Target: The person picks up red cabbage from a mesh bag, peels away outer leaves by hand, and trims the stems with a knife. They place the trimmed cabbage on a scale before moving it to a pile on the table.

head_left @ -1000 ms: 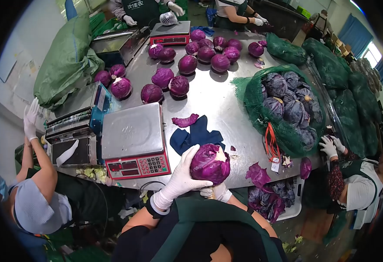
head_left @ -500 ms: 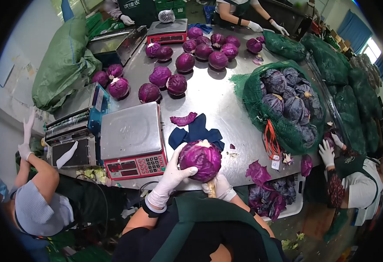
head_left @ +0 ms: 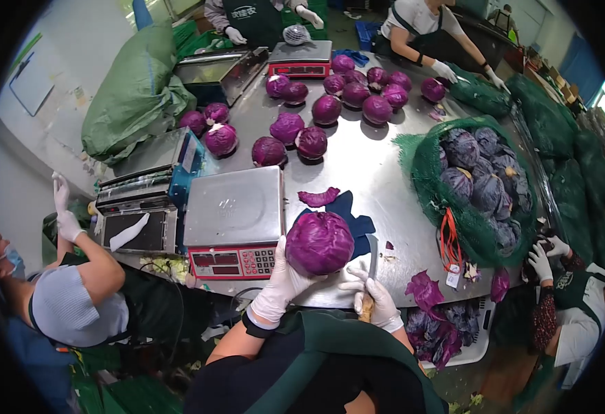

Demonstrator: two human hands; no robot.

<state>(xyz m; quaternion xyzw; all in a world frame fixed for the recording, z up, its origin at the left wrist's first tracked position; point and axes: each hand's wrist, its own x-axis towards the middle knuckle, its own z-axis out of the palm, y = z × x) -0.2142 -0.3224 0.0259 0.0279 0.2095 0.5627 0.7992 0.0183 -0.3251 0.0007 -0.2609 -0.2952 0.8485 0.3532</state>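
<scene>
My left hand (head_left: 282, 279), in a white glove, grips a red cabbage (head_left: 320, 243) from its left side and below, over the table's near edge. In my gloved right hand (head_left: 378, 297) is a knife (head_left: 373, 259); its wooden handle sits in my fingers and the blade points up, apart from the cabbage. Behind the cabbage lie a dark blue cloth (head_left: 358, 221) and a loose purple leaf (head_left: 318, 197). A red-trimmed weighing scale (head_left: 233, 207) stands just left of my left hand.
Several red cabbages (head_left: 326, 110) sit across the table (head_left: 358, 155). A green mesh sack (head_left: 423, 179) of cabbages stands right. Trimmed leaves fill a white crate (head_left: 480, 331) below the edge. A co-worker (head_left: 75, 290) is at left, another (head_left: 571, 297) at right, others at the far side.
The cabbage has turned in my left hand, so its pale stem end no longer shows. My right hand has moved away to the right, and the knife blade now shows. The whole view has shifted.
</scene>
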